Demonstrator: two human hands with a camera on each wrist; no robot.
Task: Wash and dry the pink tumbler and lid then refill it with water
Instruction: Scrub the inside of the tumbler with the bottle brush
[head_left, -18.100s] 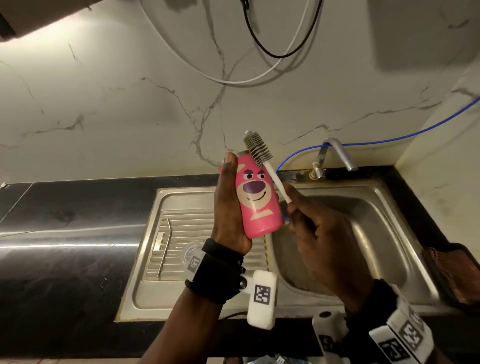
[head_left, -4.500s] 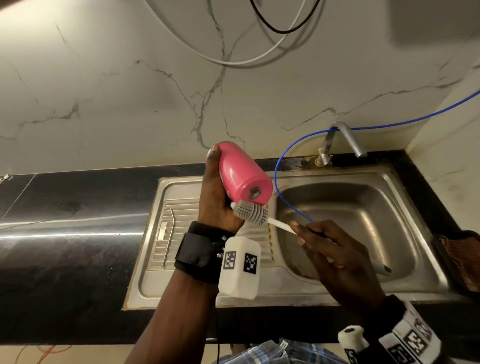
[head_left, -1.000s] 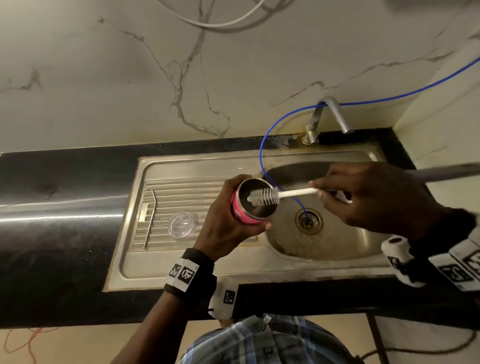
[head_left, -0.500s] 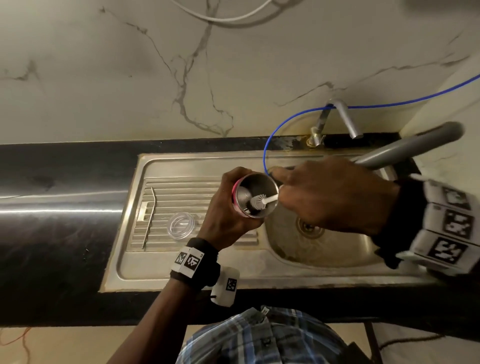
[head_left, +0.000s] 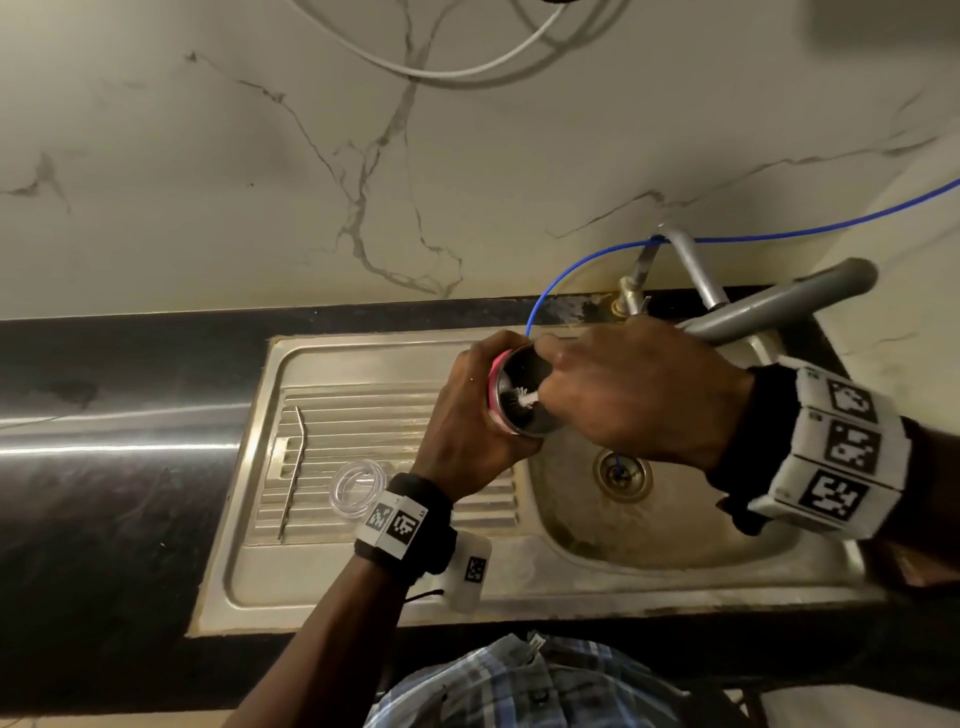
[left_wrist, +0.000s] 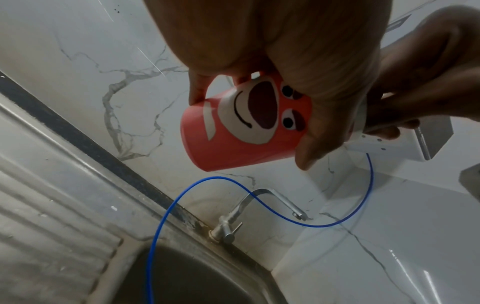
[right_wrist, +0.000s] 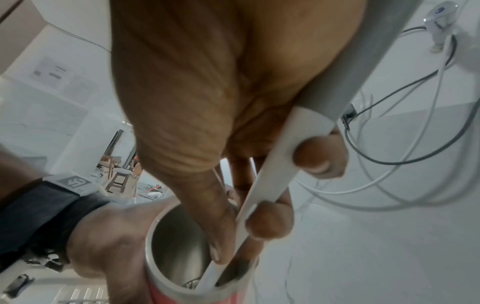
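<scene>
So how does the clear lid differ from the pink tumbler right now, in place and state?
The pink tumbler is held up over the sink by the left hand, tilted, with the bottle brush inside; the clear lid lies untouched on the drainboard. The tumbler is opaque pink with a steel interior; the lid is transparent.

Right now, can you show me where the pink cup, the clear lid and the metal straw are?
pink cup (left_wrist: 228, 144), left wrist view, on its pink side.
clear lid (head_left: 359, 487), head view, on its round rim.
metal straw (head_left: 292, 467), head view, mid-stem.
</scene>
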